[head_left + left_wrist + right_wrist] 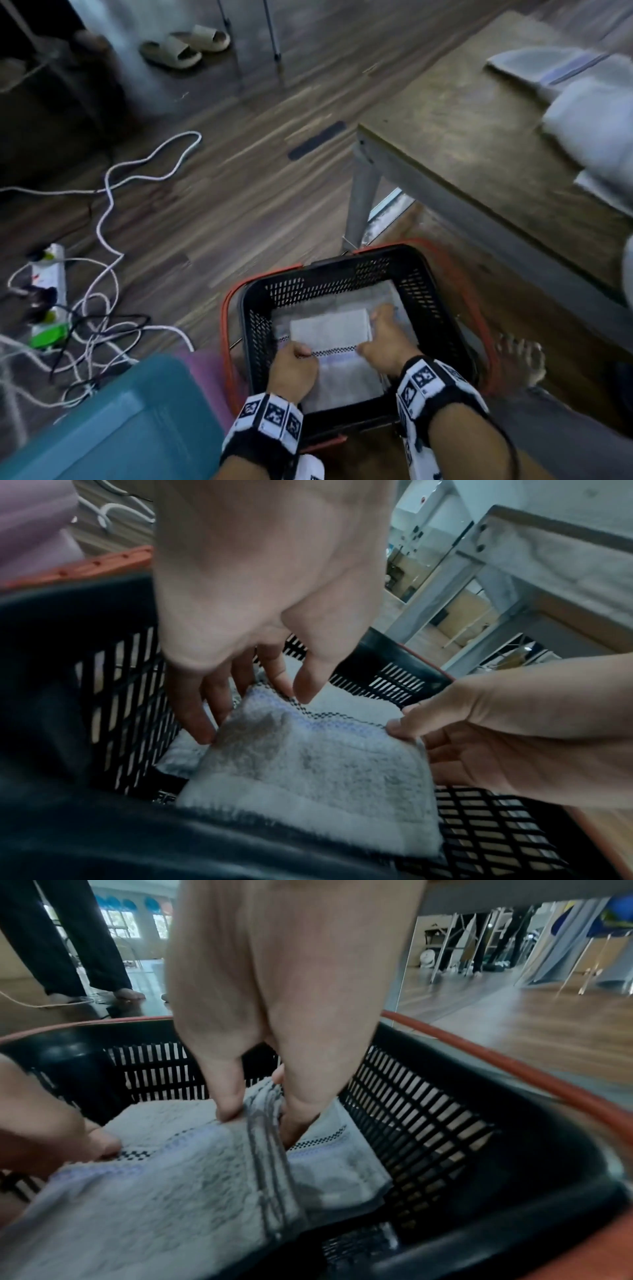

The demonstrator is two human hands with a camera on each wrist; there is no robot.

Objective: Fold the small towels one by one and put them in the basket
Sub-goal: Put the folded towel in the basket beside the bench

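Two hands are down inside the black slatted basket (442, 308) at lower centre of the head view, setting a folded white towel (330, 329) onto the towel already lying on the basket floor. By my reading this is the placing step: folding of this piece is done, and release is what remains. More towels (589, 137) wait on the wooden table (455, 137) at the upper right of the frame, so the task looks only partly done.

In the head view the folded towel's long axis runs left to right across the frame, and its checked border strip lies along the near edge, toward the wrists.

At the towel's left end, the left hand (295, 366) pinches the border between thumb and curled fingers. At its right end, the right hand (387, 339) grips the stacked fold edges, thumb on top and fingers underneath.

Next, I judge, both grips should let go together with the towel lying flat, fingers sliding out sideways so the layers do not spring open.
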